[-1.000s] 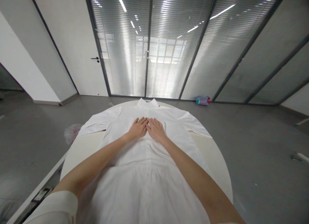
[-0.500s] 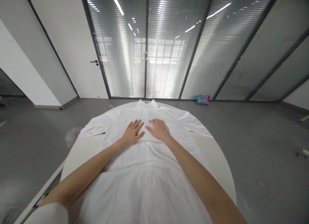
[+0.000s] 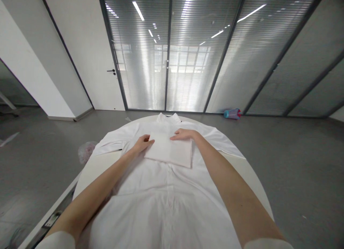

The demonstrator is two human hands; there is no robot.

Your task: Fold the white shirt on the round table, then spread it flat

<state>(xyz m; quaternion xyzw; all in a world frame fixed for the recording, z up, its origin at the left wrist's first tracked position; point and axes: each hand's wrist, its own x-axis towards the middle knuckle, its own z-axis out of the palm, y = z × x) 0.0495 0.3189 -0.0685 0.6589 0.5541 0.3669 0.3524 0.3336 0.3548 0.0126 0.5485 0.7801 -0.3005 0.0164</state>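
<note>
A white button-up shirt (image 3: 145, 195) lies spread out with its collar at the far side and its sleeves out to both sides. Across its chest rests a flat white rectangular piece (image 3: 168, 152), perhaps folded cloth or a thin sheet. My left hand (image 3: 142, 143) pinches this piece at its left edge, thumb on top. My right hand (image 3: 184, 134) is over its upper right part, fingers drawn together with the thumb pointing left. Whatever lies between those fingers is hidden.
The shirt covers much of a round white table (image 3: 252, 184). On the floor lie a clear plastic bag (image 3: 86, 152) to the left and a blue and pink container (image 3: 232, 114) by the glass wall. A power strip (image 3: 52, 219) sits in a rail at lower left.
Both hands lay flat on the shirt's chest before; now their fingers have closed. The white rectangular piece now shows between them. The view has shifted slightly left.
</note>
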